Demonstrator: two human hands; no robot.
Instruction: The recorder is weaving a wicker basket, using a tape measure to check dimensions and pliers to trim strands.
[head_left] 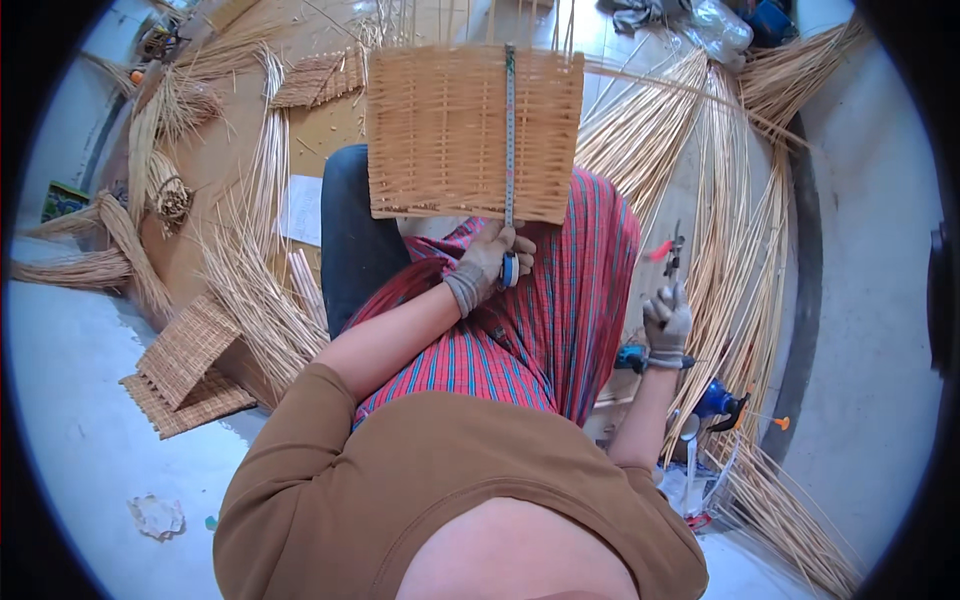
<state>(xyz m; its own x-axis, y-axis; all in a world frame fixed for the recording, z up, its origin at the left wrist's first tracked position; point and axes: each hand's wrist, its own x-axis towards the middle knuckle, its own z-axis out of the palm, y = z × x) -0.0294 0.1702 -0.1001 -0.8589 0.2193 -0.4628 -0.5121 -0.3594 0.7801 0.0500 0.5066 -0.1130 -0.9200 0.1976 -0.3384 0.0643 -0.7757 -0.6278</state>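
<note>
An upright woven rattan panel (460,130) stands in front of my knees. A tape measure (511,268) with a blue case is in my gloved left hand (488,255), closed around it just below the panel's lower edge. Its pale blade (511,150) runs up across the weave to the top edge. Off to the right, my gloved right hand (668,318) is closed on a dark plier-like tool (675,258), which points upward with a red part beside it. Motion blurs the tool, so its exact kind is unclear.
Long loose rattan strands (720,200) spread over the floor on the right, and another bundle (270,300) lies left. Finished woven pieces (190,355) are stacked at lower left. A blue spray bottle (715,400) stands near my right forearm. A white sheet (300,210) lies beside my left knee.
</note>
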